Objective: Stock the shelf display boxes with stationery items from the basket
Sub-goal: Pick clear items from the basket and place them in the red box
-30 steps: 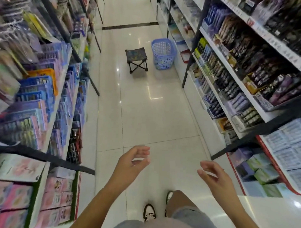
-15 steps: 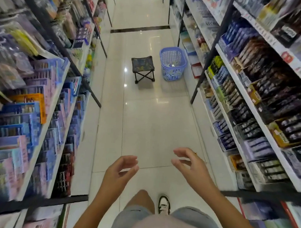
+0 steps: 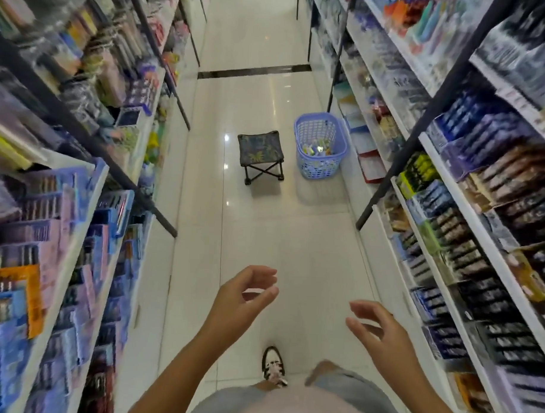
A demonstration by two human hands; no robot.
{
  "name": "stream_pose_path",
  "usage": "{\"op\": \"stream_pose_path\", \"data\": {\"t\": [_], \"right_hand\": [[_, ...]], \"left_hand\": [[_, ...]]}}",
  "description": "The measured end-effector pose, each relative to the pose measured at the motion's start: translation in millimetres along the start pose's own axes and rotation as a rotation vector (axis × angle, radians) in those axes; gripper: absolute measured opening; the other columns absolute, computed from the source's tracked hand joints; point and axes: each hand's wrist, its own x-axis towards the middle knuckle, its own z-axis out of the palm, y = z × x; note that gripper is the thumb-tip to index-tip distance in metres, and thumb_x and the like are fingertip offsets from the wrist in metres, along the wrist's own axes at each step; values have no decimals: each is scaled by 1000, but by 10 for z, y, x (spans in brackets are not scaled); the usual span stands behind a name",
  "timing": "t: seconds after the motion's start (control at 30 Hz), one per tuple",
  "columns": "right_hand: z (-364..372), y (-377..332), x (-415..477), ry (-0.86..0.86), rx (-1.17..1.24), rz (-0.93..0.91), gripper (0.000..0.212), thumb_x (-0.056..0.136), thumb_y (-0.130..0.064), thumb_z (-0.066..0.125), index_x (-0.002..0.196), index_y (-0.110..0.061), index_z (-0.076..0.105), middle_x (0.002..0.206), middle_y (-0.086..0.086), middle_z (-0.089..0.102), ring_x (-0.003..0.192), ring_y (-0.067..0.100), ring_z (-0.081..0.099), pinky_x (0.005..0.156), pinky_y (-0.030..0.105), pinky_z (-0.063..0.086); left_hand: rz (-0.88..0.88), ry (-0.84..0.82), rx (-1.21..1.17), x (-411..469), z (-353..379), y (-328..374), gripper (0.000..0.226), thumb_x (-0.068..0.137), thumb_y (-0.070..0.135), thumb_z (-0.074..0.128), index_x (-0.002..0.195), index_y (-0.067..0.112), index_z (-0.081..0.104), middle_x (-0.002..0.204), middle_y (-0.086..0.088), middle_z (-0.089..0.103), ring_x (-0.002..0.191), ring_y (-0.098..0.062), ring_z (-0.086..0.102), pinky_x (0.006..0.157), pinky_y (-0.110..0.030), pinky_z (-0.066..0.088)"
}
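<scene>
A blue plastic basket (image 3: 320, 127) stands on the floor ahead, against the right shelving, with several small colourful items in its bottom. My left hand (image 3: 240, 301) hangs in mid-air in front of me, fingers curled apart, holding nothing. My right hand (image 3: 381, 330) is beside it, also spread and empty. Both hands are well short of the basket. Display boxes of pens (image 3: 467, 250) fill the right shelves, and blue and orange boxes (image 3: 38, 244) line the left shelves.
A small folding stool (image 3: 261, 150) with a patterned seat stands just left of the basket. The white tiled aisle (image 3: 264, 230) runs between the two shelf rows. Black shelf braces (image 3: 159, 214) slant into the aisle. One shoe (image 3: 273, 365) shows below.
The view has advanced down the aisle, so the basket and stool appear nearer and lower in frame. My hands stay empty; the right hand has drifted out to the right.
</scene>
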Motion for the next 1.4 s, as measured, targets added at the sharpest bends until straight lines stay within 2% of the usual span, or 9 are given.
{"op": "stream_pose_path", "data": {"t": [0.13,0.3,0.47,0.6,0.83,1.07,1.17,1.3,1.4], "right_hand": [[-17,-235,692,37,26,29,20,85,-20,67,104,-25,62,107,-12,64,103,1,58,83,17,47],[-51,-565,1769,51,19,1,20,85,-27,67,103,-34,61,106,-19,64,98,-11,56,80,14,47],[-62,-1090,2970,-18,26,-94,20,85,-26,67,103,-34,61,106,-18,64,100,-7,57,86,18,49],[3,-1615,3794,-95,-1,-166,22,85,-31,66,106,-36,60,108,-19,62,102,-7,56,87,15,48],[137,-2019,4963,-93,-9,-162,20,85,-26,68,103,-34,62,105,-16,64,101,-7,56,86,14,47],[228,-2093,5843,48,17,-18,17,83,-22,70,95,-33,64,98,-13,67,95,-6,60,84,19,49],[296,-2186,6174,95,59,44,16,83,-24,70,96,-33,65,100,-13,67,96,-5,61,81,15,48],[379,-2403,6716,164,83,82,18,83,-23,70,96,-34,64,101,-14,66,96,-7,60,74,7,47],[356,-2612,7280,210,105,71,21,82,-20,71,95,-35,62,101,-17,65,96,-5,60,76,10,46]], "left_hand": [[13,-40,-3,795,-126,224,22,86,25,68,105,34,64,100,15,69,96,-1,65,83,-18,53],[-19,-13,5,1730,-272,313,22,86,21,68,105,30,65,98,14,70,96,-2,65,82,-20,54],[-81,86,-10,2612,-431,409,21,85,21,69,104,30,66,99,14,71,96,-1,65,77,-14,52],[-92,141,-48,3208,-584,551,20,84,19,69,101,29,67,98,11,71,95,-3,66,74,-13,51],[-88,175,-49,4410,-944,683,20,85,15,69,101,26,67,96,10,72,94,-3,66,74,-13,52],[15,58,8,5957,-1465,1036,21,86,12,67,105,20,66,98,4,70,92,-3,66,79,-18,54],[41,-10,15,6558,-1632,1206,20,86,10,66,105,17,66,97,3,70,90,-3,66,79,-20,55],[30,-93,45,7241,-1741,1269,19,86,11,67,103,19,67,95,6,71,90,-3,66,80,-19,54],[-28,-147,57,7702,-1741,1217,19,84,13,69,100,23,67,92,8,72,89,-2,66,78,-20,54]]}}
